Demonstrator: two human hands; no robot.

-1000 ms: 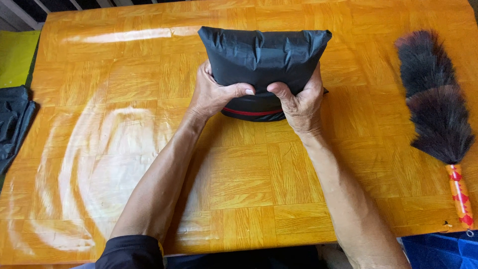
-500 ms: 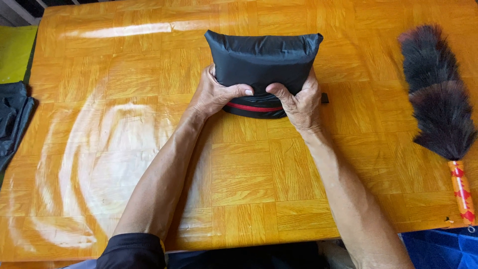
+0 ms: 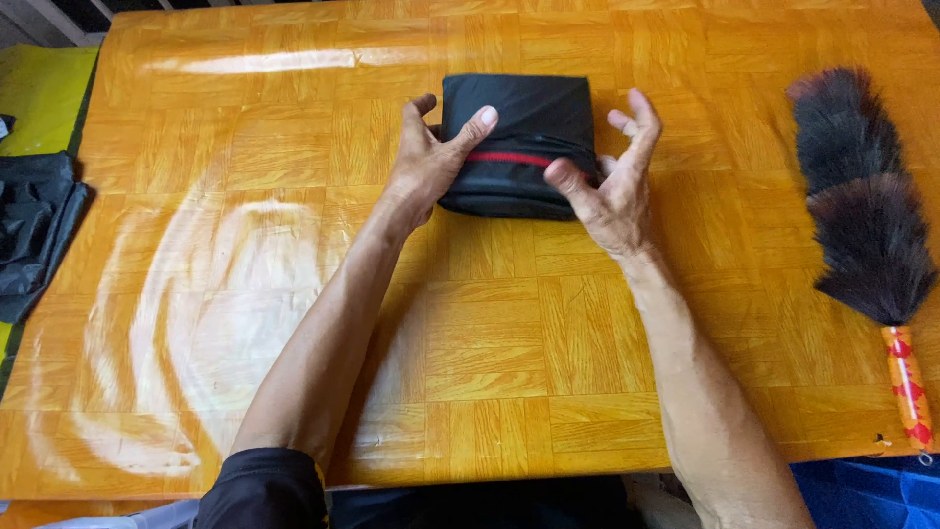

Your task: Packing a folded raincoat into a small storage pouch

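Two bare hands meet at a folded black cloth bundle (image 3: 516,147) that lies flat on the orange wood-patterned desk (image 3: 294,245), toward the far middle of its top. The bundle is a compact rectangle with a thin red stripe across its front. The left hand (image 3: 428,162) lies against the bundle's left edge, its grip loosely closed there: the thumb is stretched over the top near the red stripe and the other fingers curl round the far left corner. The right hand (image 3: 612,181) is at the bundle's right edge with its grip spread open, fingers splayed and raised; only the thumb tip seems to touch the front right corner, so it has hold of nothing.

Much bare desk surrounds the bundle. A wide glossy stretch runs to the left and toward the near edge, where both forearms cross it. Beyond the bundle a narrower strip reaches the far edge. To the right, well apart from the hands, a dark feather duster (image 3: 862,196) lies lengthwise near the right edge, its red-and-orange handle (image 3: 908,387) pointing toward the near corner. Off the left edge, a yellow surface (image 3: 39,98) carries a crumpled black cloth (image 3: 34,230).
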